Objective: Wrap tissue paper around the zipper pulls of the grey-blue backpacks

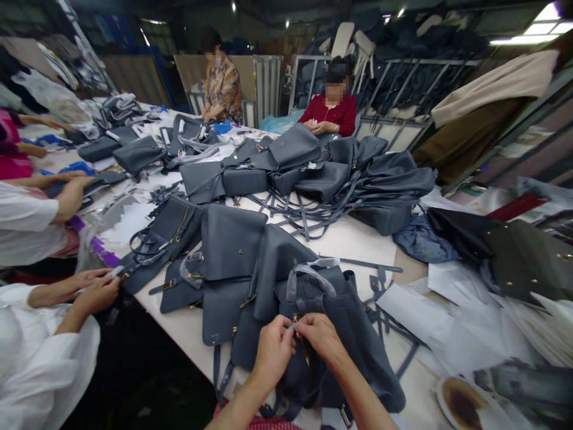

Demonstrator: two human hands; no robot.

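A dark blue-grey leather backpack [349,322] lies in front of me, its top handle [313,276] wrapped in clear plastic. A gold zipper [308,361] runs down it, with the gold zipper pull [295,318] at its upper end. My left hand [274,349] is closed in a pinch by the pull, at a small pale strip [290,327]. From the other side, my right hand [320,337] pinches at the zipper pull, fingertips nearly touching those of the left. The fingers partly hide both small pieces.
More blue-grey bags [235,242] lie close on the left and pile up [295,155] across the table [344,239]. Loose straps [304,215] and white paper sheets [430,316] lie around. A co-worker's hands [96,289] handle a bag at left. Other people sit or stand around the table.
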